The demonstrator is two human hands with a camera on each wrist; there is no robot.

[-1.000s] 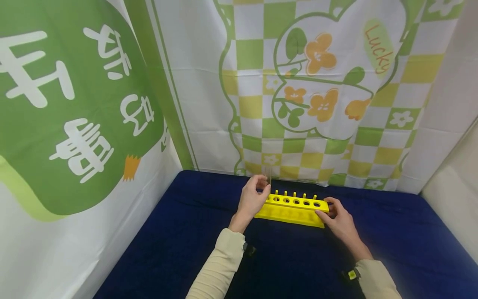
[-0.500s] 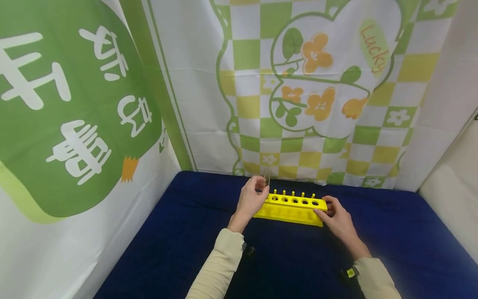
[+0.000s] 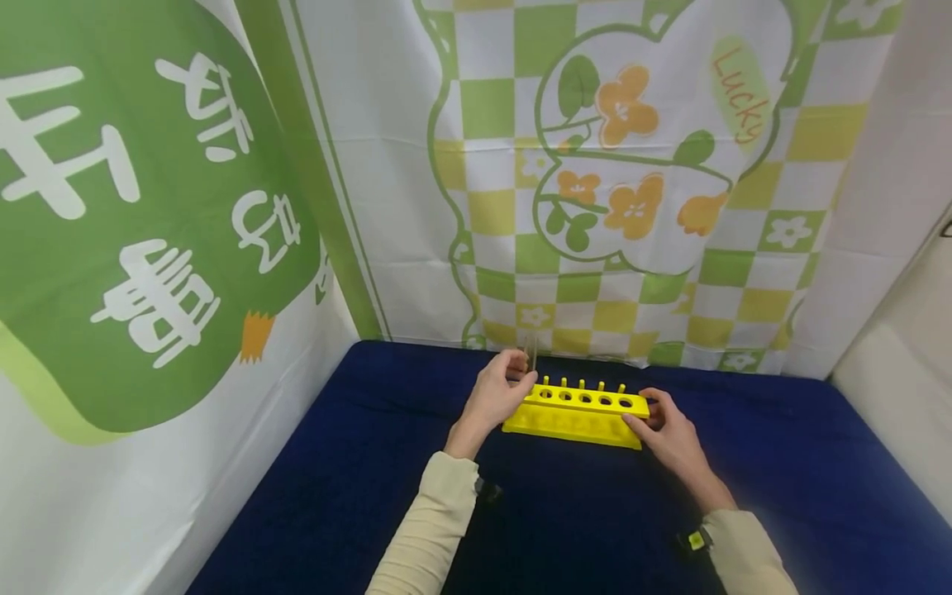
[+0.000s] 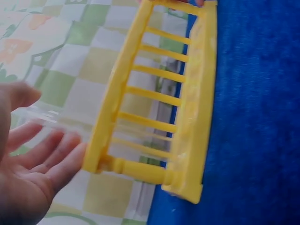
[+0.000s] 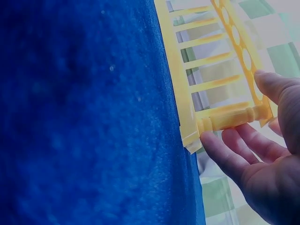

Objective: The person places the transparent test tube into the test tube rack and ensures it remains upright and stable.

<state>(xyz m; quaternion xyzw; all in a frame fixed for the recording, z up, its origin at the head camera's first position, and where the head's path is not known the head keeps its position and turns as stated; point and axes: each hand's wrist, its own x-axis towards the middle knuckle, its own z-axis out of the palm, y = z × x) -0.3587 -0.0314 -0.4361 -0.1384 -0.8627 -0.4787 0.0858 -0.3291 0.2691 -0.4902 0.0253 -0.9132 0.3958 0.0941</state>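
Observation:
A yellow test tube rack (image 3: 576,417) stands on the blue cloth, with a row of round holes on top and several pegs behind. At its left end a clear test tube (image 3: 531,354) stands upright, its lower part inside the rack's frame. My left hand (image 3: 497,392) is around the tube's upper part; the left wrist view shows the thumb apart from loosely extended fingers (image 4: 61,154), the tube passing between them. My right hand (image 3: 673,430) grips the rack's right end, thumb at the top plate and fingers (image 5: 234,150) around the end post.
A dark blue cloth (image 3: 335,496) covers the table. Behind it hangs a checkered curtain (image 3: 491,215) with flowers, close to the rack's back. A green and white curtain (image 3: 245,397) hangs along the left, and a pale one (image 3: 907,322) on the right.
The whole head view has shifted slightly left. The hands, rack and test tube keep nearly the same places relative to each other.

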